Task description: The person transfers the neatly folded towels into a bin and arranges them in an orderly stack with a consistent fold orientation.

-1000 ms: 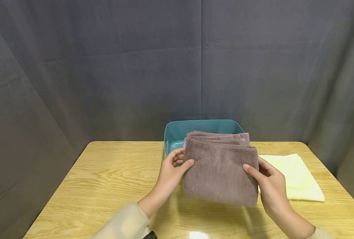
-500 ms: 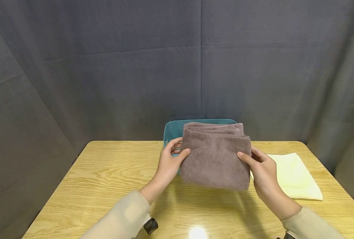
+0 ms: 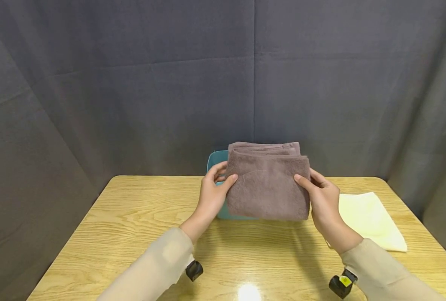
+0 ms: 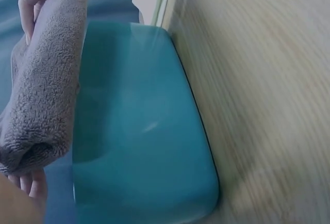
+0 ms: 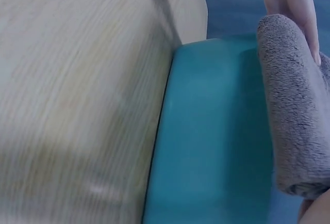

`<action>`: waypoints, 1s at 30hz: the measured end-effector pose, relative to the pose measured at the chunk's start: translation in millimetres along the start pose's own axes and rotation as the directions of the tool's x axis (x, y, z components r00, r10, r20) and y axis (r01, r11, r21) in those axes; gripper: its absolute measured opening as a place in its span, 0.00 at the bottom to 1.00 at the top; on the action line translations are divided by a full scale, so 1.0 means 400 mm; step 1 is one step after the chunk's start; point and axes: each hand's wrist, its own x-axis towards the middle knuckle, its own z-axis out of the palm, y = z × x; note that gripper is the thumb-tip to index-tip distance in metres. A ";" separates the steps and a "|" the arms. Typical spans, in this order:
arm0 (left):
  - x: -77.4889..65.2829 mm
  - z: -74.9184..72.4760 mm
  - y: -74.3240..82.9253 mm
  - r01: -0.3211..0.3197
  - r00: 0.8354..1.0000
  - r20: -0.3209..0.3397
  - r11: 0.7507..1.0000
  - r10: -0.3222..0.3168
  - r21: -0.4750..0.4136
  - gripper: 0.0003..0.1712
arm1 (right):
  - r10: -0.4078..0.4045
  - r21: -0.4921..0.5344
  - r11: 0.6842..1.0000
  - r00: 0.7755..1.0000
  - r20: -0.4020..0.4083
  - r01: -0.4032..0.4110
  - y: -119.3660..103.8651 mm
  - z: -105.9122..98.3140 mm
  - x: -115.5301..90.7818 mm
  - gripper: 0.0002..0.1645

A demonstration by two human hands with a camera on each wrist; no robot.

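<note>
Left hand (image 3: 211, 193) | pinches folded brown towel (image 3: 268, 188) at its left edge | right hand (image 3: 321, 200) pinches right edge, keeping folds together | towel held above teal bin (image 4: 139, 131) | yellow cloth (image 3: 370, 219) flat on tabletop (image 3: 132, 225)

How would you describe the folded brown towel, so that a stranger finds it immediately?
Start at the wooden table and find the teal bin at its far edge. The brown towel is held above it, between both hands. Unlike the pale yellow cloth lying flat, it is dark, thick and lifted.

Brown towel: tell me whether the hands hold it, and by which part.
Both hold the folded brown towel: the left hand grips its left edge, the right hand its right edge, above the teal bin.
</note>
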 end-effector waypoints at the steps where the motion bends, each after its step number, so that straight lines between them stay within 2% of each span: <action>1: 0.005 -0.001 0.000 -0.006 1.000 -0.004 1.000 0.006 0.000 0.26 | 0.004 -0.001 1.000 1.000 0.004 -0.004 -0.002 0.002 0.003 0.35; 5: 0.028 0.001 -0.002 -0.019 1.000 -0.013 1.000 0.019 -0.010 0.25 | 0.028 -0.009 1.000 0.998 0.049 -0.027 -0.011 0.008 0.015 0.37; 10: 0.052 0.008 0.001 0.003 1.000 -0.018 1.000 -0.003 0.001 0.25 | 0.050 -0.017 0.999 0.995 0.083 -0.049 -0.026 0.014 0.033 0.37; 18: 0.073 0.019 0.001 0.031 0.999 -0.039 0.999 -0.030 0.024 0.25 | 0.043 -0.065 0.997 0.997 0.058 -0.039 -0.048 0.023 0.062 0.37; 27: 0.095 0.023 0.005 0.020 0.999 -0.049 0.998 -0.017 0.055 0.26 | 0.022 -0.053 0.998 0.998 0.059 -0.019 -0.067 0.039 0.085 0.36; 30: 0.104 0.017 0.004 0.038 0.999 -0.034 0.997 -0.035 0.073 0.27 | 0.029 -0.065 0.998 0.998 0.056 -0.026 -0.072 0.043 0.092 0.36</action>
